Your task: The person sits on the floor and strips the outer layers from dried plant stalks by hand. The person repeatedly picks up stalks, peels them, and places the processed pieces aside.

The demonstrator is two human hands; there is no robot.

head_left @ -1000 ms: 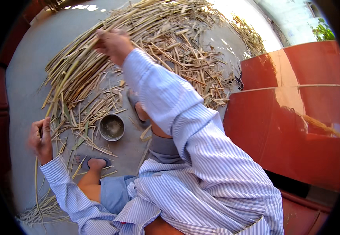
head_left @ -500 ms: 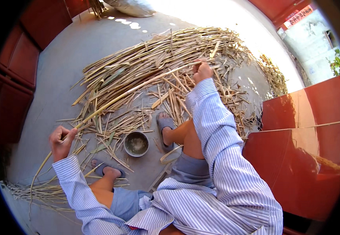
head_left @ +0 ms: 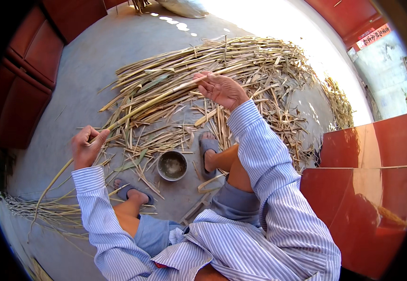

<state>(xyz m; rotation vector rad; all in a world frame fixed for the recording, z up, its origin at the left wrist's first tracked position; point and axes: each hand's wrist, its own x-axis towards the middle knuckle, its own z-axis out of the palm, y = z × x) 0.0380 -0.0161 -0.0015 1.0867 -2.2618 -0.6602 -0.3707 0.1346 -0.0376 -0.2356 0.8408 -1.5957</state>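
Note:
A long, pale dry stalk [head_left: 159, 99] slants across the view from lower left to upper right. My left hand [head_left: 87, 145] is closed around it, and its thin tail bends down toward the floor behind that hand. At the other end, my right hand [head_left: 222, 90] is turned palm up with its fingers loosely stretched out. The stalk's tip reaches the fingers, touching them without a visible grip. Below and beyond lies a big heap of similar stalks [head_left: 184, 63], with stripped dry leaves [head_left: 271, 112] scattered to its right and in front.
A metal bowl [head_left: 172, 166] with cloudy contents sits between my sandalled feet. Thinner stalks [head_left: 48, 210] lie at lower left. Red panels [head_left: 358, 196] stand close on the right, and red furniture [head_left: 37, 70] lines the left. A pale sack [head_left: 184, 7] rests at the back.
My right hand has opened from its closed grip, turned palm up and moved left along the stalk. The left hand still holds it. The whole view has shifted slightly.

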